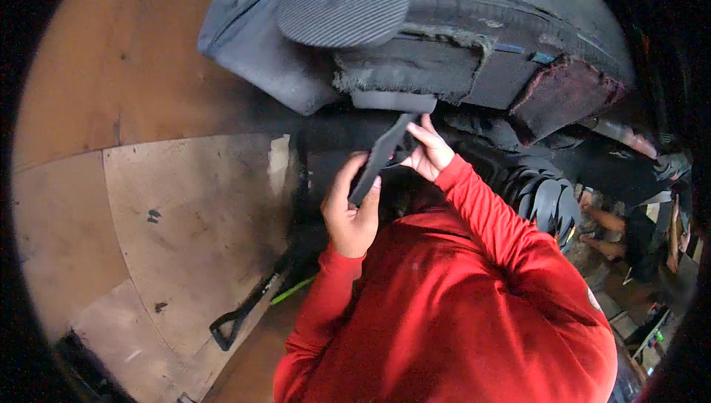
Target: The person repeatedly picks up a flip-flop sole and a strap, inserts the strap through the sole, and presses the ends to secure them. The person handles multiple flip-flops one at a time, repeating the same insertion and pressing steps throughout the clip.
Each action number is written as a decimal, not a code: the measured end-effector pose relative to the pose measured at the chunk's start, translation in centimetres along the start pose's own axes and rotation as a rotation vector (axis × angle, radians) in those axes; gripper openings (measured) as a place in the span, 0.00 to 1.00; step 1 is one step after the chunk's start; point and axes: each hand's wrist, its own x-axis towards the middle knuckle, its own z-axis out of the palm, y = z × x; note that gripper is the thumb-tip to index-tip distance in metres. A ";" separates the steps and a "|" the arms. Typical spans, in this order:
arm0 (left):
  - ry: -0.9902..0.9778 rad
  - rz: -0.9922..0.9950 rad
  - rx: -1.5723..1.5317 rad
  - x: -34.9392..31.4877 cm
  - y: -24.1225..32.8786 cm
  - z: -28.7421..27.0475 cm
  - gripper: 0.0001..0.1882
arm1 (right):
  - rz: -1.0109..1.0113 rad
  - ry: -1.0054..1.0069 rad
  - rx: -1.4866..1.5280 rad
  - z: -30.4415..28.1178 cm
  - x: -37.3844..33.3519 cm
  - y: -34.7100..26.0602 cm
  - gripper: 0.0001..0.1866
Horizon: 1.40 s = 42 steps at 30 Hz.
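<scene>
A dark grey flat slab [382,157], like a shoe sole seen almost edge-on, is held tilted in front of my chest. My left hand [351,214] is closed round its lower end, with the thumb on the near side. Farther up, my right hand [431,153] has its fingers closed at the upper end and underside; a black part shows beside those fingers, too dark to make out. Just beyond the slab lies a grey piece [392,101] at the edge of a frayed dark cloth [422,66]. A ribbed grey sole-shaped piece [348,0] rests above it.
Several dark sole-shaped pieces [546,197] are stacked at the right. Dark red cloth [566,96] hangs from the worktop's edge. Another person's bare limbs [603,225] show at far right. Brown boards [196,233] and a black handle [231,325] are at left.
</scene>
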 end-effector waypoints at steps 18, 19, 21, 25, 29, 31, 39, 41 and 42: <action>-0.297 -0.104 0.428 6.6 5.6 1.4 0.15 | 0.304 0.060 -0.038 -0.7 -0.2 -3.0 0.48; -0.288 -0.075 0.399 6.3 6.3 0.9 0.15 | 0.302 0.013 -0.034 0.0 -0.4 -3.0 0.49; -0.273 -0.097 0.429 5.8 7.9 0.2 0.15 | 0.288 -0.031 -0.034 1.5 -0.8 -2.9 0.50; -0.244 -0.069 0.442 4.3 10.8 -0.7 0.16 | 0.236 -0.074 -0.028 3.9 -2.8 -2.5 0.53; -0.223 -0.119 0.495 1.7 12.8 -2.5 0.17 | 0.214 -0.098 -0.007 5.7 -4.9 -1.6 0.55; -0.200 -0.129 0.463 0.2 13.5 -3.4 0.17 | 0.196 -0.051 -0.029 6.5 -6.0 -1.0 0.55; -0.099 -0.405 0.337 -9.4 10.7 -7.0 0.19 | 0.105 -0.110 -0.187 7.4 -8.5 0.4 0.57; -0.156 -0.433 0.302 -11.7 7.3 -7.5 0.23 | -0.019 -0.064 -0.540 6.8 -8.7 0.9 0.61; -0.172 -0.573 0.237 -12.5 5.8 -7.4 0.24 | -0.136 -0.051 -0.799 6.5 -8.5 1.3 0.61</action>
